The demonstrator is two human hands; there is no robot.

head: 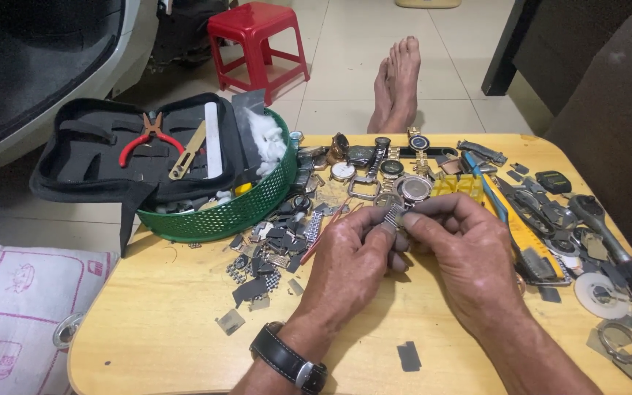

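My left hand (pixel 349 260) and my right hand (pixel 466 252) meet over the middle of a low wooden table (pixel 170 322). Together they pinch a silver wristwatch (pixel 407 192) with a metal link band; the round face sticks up just beyond my fingertips and the band runs down between my thumbs. A black strap watch sits on my left wrist (pixel 290 360). Loose band links and small dark metal parts (pixel 268 252) lie scattered just left of my left hand.
A green mesh basket (pixel 239 208) holds an open black tool case with red-handled pliers (pixel 148 135). Several watches (pixel 374 157) lie at the table's far edge, tools and a yellow ruler (pixel 528 234) on the right. A red stool (pixel 257 36) and bare feet (pixel 398 84) lie beyond.
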